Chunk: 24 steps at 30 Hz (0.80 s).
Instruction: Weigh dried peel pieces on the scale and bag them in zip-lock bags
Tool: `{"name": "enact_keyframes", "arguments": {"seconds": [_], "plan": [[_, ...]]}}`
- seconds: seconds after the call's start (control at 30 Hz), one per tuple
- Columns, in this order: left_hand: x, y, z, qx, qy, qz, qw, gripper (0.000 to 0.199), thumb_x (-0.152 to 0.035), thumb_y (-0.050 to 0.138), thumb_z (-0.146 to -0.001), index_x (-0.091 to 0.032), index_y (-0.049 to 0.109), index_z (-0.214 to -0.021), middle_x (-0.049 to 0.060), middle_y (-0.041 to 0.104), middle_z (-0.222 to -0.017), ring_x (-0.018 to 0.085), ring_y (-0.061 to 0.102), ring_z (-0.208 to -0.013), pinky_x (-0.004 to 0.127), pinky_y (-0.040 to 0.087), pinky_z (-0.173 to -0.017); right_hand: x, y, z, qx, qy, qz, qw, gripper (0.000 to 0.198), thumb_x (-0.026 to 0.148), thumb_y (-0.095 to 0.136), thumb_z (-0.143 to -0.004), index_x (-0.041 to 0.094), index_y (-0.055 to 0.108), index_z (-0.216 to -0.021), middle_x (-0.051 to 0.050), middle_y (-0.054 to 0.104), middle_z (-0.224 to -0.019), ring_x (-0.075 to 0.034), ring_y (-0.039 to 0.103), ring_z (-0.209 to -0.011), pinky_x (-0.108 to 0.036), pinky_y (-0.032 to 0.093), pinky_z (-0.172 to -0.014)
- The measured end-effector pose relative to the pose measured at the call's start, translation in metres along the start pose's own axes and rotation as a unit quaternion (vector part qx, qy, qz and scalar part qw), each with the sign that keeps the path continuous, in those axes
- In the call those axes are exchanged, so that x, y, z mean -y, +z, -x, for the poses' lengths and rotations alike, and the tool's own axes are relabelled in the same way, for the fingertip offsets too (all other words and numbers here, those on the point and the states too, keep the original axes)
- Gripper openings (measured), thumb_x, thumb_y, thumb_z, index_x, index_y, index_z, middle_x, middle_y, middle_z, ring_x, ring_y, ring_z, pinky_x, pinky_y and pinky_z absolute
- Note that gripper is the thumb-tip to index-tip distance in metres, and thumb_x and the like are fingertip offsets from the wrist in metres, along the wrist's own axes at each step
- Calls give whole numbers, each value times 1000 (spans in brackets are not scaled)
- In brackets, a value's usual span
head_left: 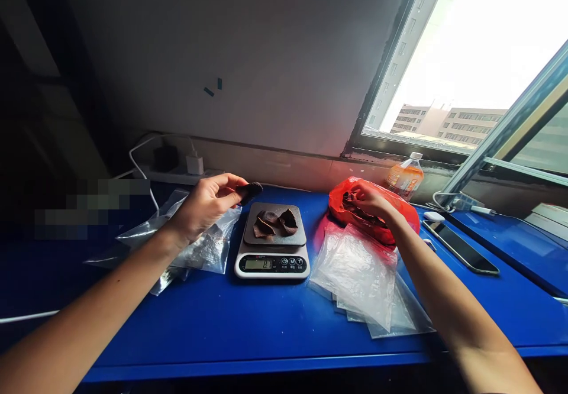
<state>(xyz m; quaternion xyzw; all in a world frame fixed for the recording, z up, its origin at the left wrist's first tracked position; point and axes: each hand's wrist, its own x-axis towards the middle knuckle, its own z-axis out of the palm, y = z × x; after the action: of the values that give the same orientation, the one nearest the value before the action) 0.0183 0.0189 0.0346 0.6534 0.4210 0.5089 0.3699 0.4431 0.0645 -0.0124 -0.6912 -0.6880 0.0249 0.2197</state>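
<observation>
My left hand (pixel 206 204) pinches a dark piece of dried peel (pixel 251 191) just left of and above the scale's plate. Below it stands a digital kitchen scale (pixel 271 265) with a lit display. Several curled brown pieces of dried peel (pixel 266 225) lie on its metal plate. At the right, my right hand (pixel 370 200) is inside the mouth of a red plastic bag (pixel 402 207). Its fingers are closed on dark dried peel (pixel 348 200) there; the fingertips are partly hidden.
Flat clear plastic bags (pixel 355 281) lie before the red bag. Filled clear bags (pixel 210 249) lie under my left forearm. A phone (pixel 461 246), a white earbud case (pixel 433 216) and an orange drink bottle (pixel 404 175) are on the right. A charger (pixel 194 163) stands behind.
</observation>
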Motion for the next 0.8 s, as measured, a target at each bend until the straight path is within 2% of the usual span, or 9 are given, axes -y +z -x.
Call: {"name": "enact_keyframes", "arguments": {"seconds": [0.07,0.17,0.27,0.4,0.53,0.7,0.77,0.8], "plan": [[1,0,0,1,-4,-7,1000,34,-46,81,-62,-22,73,-85,2,68,-76,17,57,-71,29,46,-65,-6,-4,9,-29,-19,-88,996,24,25,57,-83,22,60,-106,-4,71,-88,-15,64,-75,-23,50,-62],[1,0,1,1,-9,-15,1000,35,-47,81,-62,-22,73,-86,2,67,-75,17,57,-71,30,47,-66,-14,-7,19,-61,-27,-219,973,24,34,59,-79,23,61,-100,-4,70,-85,-17,64,-75,-26,52,-64],[-1,1,1,3,-9,-16,1000,36,-47,83,-60,-22,72,-84,2,67,-75,16,56,-68,30,47,-65,-18,-10,24,-73,5,-274,959,29,33,59,-73,22,64,-100,-3,70,-84,-16,64,-71,-26,51,-60],[-3,2,3,2,-8,-9,1000,38,-48,83,-58,-22,72,-84,2,68,-77,15,56,-67,29,47,-65,-18,-13,28,-108,32,-361,926,36,32,61,-71,24,66,-106,-4,73,-102,-19,69,-89,-29,56,-72],[-3,2,3,0,0,-7,1000,37,-46,84,-58,-21,73,-84,1,67,-74,15,55,-66,28,45,-64,-15,-11,33,-85,67,-459,882,36,30,63,-75,28,65,-111,-3,75,-100,-21,72,-92,-36,59,-87],[-4,3,3,3,19,3,1000,35,-44,84,-59,-20,73,-83,2,69,-77,15,56,-68,29,45,-65,-7,-12,39,-58,54,-550,831,35,31,61,-78,29,63,-113,-6,76,-93,-25,74,-90,-46,59,-93],[-4,4,3,5,21,3,1000,34,-43,84,-59,-20,73,-82,2,69,-77,15,57,-69,28,46,-65,-2,-13,41,-47,41,-559,827,35,33,59,-79,28,64,-114,-6,76,-95,-25,74,-91,-46,59,-93],[-3,4,3,6,22,2,1000,33,-42,83,-59,-20,73,-82,2,69,-77,15,57,-69,28,46,-65,1,-13,41,-48,30,-544,837,35,35,58,-80,28,65,-113,-6,76,-97,-25,74,-92,-45,59,-92]]}}
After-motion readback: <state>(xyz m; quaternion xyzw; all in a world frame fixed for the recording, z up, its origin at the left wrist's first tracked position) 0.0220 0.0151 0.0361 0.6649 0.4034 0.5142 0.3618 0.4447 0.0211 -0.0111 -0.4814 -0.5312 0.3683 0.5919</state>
